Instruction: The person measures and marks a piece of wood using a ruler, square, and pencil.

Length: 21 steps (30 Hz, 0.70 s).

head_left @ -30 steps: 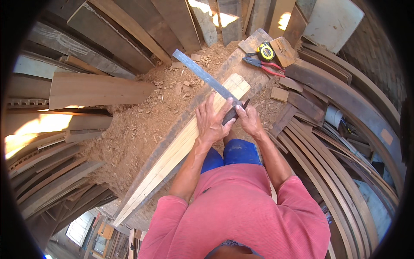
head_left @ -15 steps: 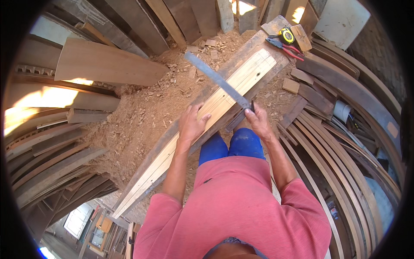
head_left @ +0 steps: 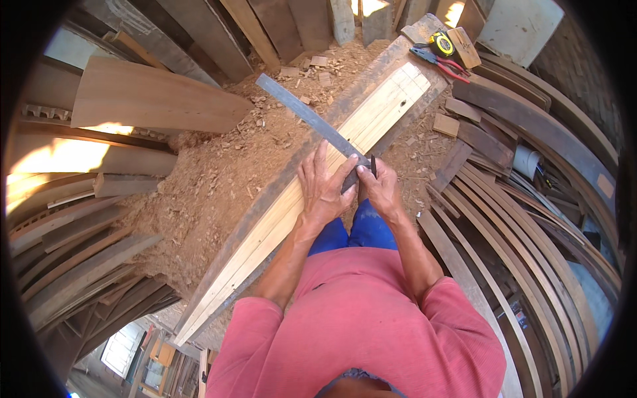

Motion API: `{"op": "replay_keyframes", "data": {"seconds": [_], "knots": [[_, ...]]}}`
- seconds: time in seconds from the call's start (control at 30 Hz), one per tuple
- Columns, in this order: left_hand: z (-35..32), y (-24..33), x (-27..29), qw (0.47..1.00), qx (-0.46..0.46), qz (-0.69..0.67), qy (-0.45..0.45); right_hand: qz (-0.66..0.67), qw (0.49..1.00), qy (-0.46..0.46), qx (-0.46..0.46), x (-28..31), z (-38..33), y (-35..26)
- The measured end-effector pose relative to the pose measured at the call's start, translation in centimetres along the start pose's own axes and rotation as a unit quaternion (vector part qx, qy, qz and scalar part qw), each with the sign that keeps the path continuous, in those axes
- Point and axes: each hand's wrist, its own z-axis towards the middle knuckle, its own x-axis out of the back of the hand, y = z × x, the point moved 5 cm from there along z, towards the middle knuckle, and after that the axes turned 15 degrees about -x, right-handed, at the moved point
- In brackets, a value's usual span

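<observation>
A pale plank (head_left: 398,99) with pencil-like lines along it lies diagonally over a darker board. Across it reaches the long grey metal blade of a carpenter's square (head_left: 292,103), its dark stock at the plank's near edge. My left hand (head_left: 322,182) rests over the plank, thumb and forefinger closed round the square's stock end, other fingers spread on the wood. My right hand (head_left: 381,189) is closed at the same corner, its thumb against the square. A thin dark stick (head_left: 373,166), perhaps a pencil, pokes up from its fingers; its lower part is hidden.
At the board's far end lie a yellow-and-black tape measure (head_left: 441,45), red-handled pliers (head_left: 441,64) and a small wood block (head_left: 464,48). Wood shavings (head_left: 219,172) cover the ground beyond. Stacked planks (head_left: 504,265) stand on the right, more boards on the left.
My left hand has moved right along the plank and taken hold of the square beside my right hand. The square and right hand have shifted left.
</observation>
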Motion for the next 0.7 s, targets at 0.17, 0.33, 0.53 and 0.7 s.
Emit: {"op": "replay_keyframes", "data": {"seconds": [0.17, 0.33, 0.53, 0.7], "knots": [[-0.6, -0.3, -0.7, 1.000, 0.014, 0.008, 0.000, 0.048, 0.999, -0.017, -0.010, -0.1, 0.1, 1.1], [-0.5, -0.3, -0.8, 1.000, 0.018, 0.011, -0.002, 0.070, 0.997, -0.019, 0.001, -0.1, 0.5, 1.5], [-0.3, -0.2, -0.7, 1.000, 0.015, 0.019, -0.001, 0.093, 0.995, -0.023, -0.006, -0.1, 0.5, 1.3], [-0.2, -0.2, -0.7, 1.000, 0.021, 0.018, -0.009, 0.065, 0.998, -0.018, -0.004, 0.1, 0.7, 1.4]]}}
